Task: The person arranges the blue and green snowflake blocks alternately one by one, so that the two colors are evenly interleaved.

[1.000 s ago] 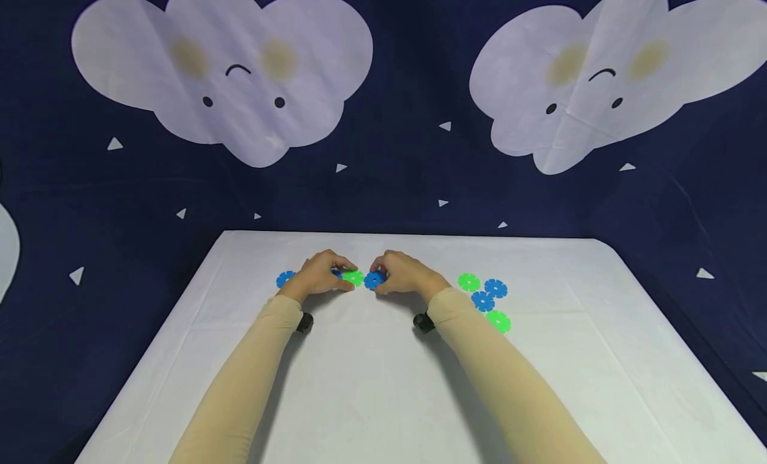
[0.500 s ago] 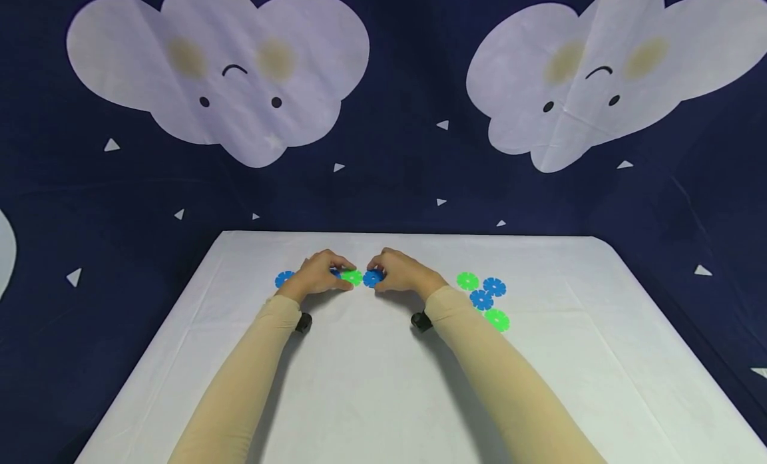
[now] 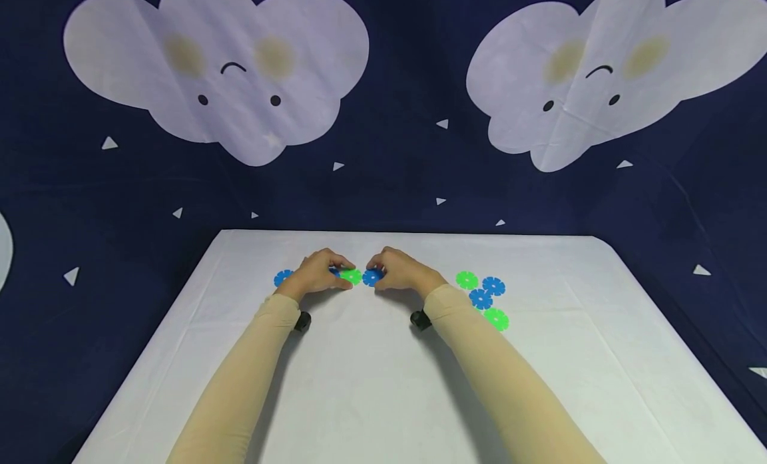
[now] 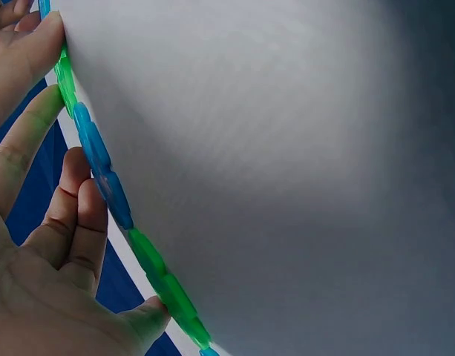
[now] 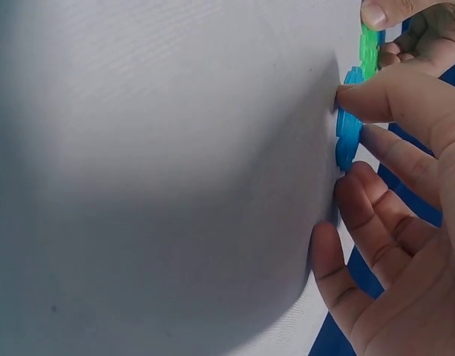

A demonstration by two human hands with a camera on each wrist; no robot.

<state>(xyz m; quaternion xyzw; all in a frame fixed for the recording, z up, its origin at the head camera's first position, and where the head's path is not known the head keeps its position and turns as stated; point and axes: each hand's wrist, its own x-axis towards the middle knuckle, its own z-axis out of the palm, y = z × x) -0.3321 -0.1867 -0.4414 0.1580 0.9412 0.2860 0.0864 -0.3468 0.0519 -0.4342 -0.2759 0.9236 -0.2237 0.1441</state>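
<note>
My left hand (image 3: 317, 272) pinches a lime-green notched plastic disc (image 3: 352, 277) between thumb and finger at the right end of a row of discs. Along that row, blue discs (image 4: 95, 141) and green discs (image 4: 160, 274) are joined edge to edge, partly hidden under the hand in the head view. My right hand (image 3: 403, 271) pinches a blue notched disc (image 3: 371, 277) by its edges, right beside the green one. Seen from the right wrist, the edge of this blue disc (image 5: 349, 130) is close up against the green disc (image 5: 369, 52).
On the white table (image 3: 359, 384), to the right, lies a loose group of green discs (image 3: 467, 280) and blue discs (image 3: 494, 286), partly behind the right sleeve. A blue disc (image 3: 282, 277) shows left of the left hand. Dark cloth with clouds (image 3: 216, 58) hangs behind.
Both hands keep their pinch on the green and blue discs, almost still. Only a slight shift of the whole head view shows.
</note>
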